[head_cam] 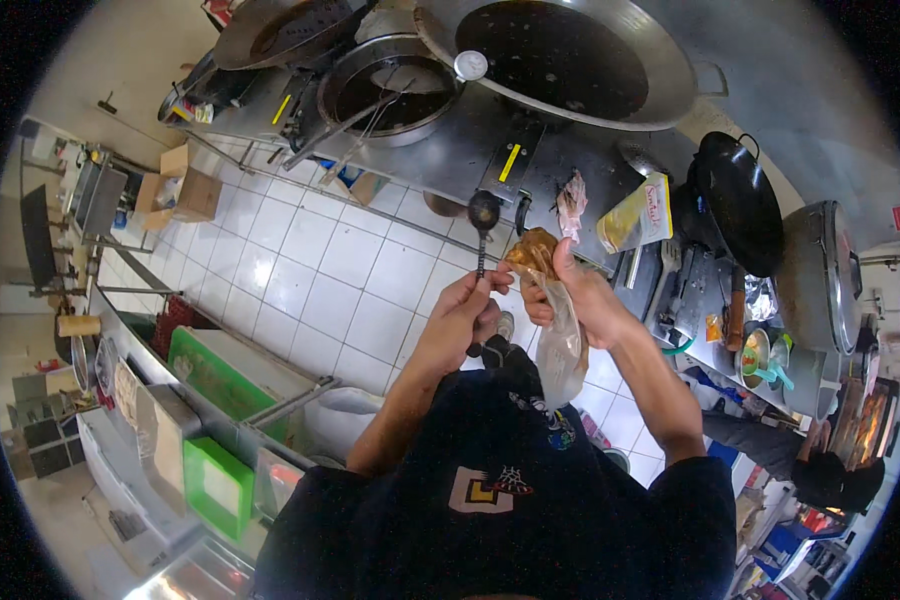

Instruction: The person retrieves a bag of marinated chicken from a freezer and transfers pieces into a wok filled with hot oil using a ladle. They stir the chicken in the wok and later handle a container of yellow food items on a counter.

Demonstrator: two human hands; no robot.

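My left hand (461, 311) pinches the thin dark handle of a small black spoon or ladle (484, 211), its round head pointing away from me. My right hand (581, 296) grips a clear plastic bag (562, 360), thumb raised. Brown food or sauce (534, 251) fills the bag's far end, and the rest hangs down loosely toward my shirt. The fingertips of my left hand are close to the bag; whether they touch it cannot be told. Beyond the bag, a crumpled pinkish wrapper (571, 204) and a pouch of yellow oil (637, 214) rest on the steel counter (450, 161).
A large wok of dark oil (555, 60) and a pot with a strainer (390, 90) stand ahead. At right are a black wok (742, 202), a lidded pot (817, 277) and a spatula (667, 270). Green trays (217, 487) lie left. Another person (832, 476) is at far right.
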